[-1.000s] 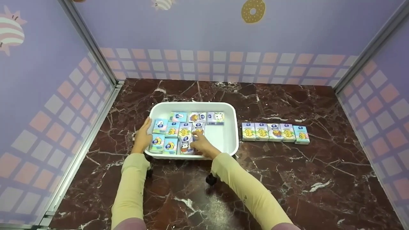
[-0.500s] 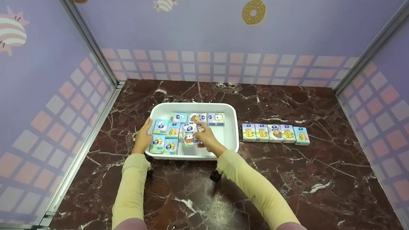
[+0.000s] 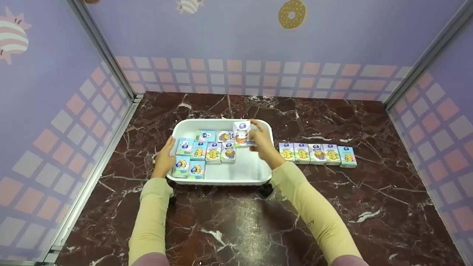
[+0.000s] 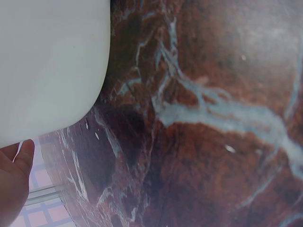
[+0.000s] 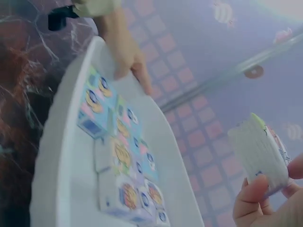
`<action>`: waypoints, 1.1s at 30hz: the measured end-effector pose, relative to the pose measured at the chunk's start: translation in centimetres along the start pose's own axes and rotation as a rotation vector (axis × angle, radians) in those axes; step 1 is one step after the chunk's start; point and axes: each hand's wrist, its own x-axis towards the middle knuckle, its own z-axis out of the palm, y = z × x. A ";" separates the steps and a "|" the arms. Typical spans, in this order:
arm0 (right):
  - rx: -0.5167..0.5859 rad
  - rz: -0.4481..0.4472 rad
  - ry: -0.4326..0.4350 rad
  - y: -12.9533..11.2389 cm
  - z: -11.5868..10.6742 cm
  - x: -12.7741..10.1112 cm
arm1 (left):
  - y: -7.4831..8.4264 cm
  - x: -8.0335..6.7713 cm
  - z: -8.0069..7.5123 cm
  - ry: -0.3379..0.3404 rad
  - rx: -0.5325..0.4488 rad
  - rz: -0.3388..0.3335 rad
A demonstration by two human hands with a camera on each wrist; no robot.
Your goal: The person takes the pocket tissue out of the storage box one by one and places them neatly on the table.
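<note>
My right hand (image 3: pixel 263 142) pinches a small pocket tissue pack (image 3: pixel 242 133) by its right side, above the far right part of a white tray (image 3: pixel 236 171). In the right wrist view this held pack (image 5: pixel 260 156) is tilted between the thumb and fingers. My left hand (image 3: pixel 163 159) grips the tray's left rim, thumb inside and fingers along the outer edge. Several packs lie inside the tray, among them a blue one (image 3: pixel 184 146) at the left and a purple-and-white one (image 3: pixel 228 152) near the middle. The held pack and right hand partly cover the far right corner.
Right of the tray, a row of several tissue packs (image 3: pixel 316 153) lies side by side on the dark red marbled surface (image 3: pixel 236 221). Purple patterned panels (image 3: pixel 258 40) enclose the back and both sides.
My right hand has picked a tissue pack from the tray's near row and moved it up, away and to the right. My left hand stays at the left rim.
</note>
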 end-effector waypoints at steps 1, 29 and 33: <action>0.016 -0.005 0.015 -0.3 -0.6 0.1 | 0.0 0.0 0.0 -0.001 -0.002 -0.001; -0.150 0.137 -0.017 5.8 -14.1 1.0 | -0.2 0.0 0.2 -0.014 -0.013 -0.035; -0.257 0.174 -0.092 7.0 -15.1 0.6 | -0.1 0.1 0.1 -0.003 -0.001 -0.031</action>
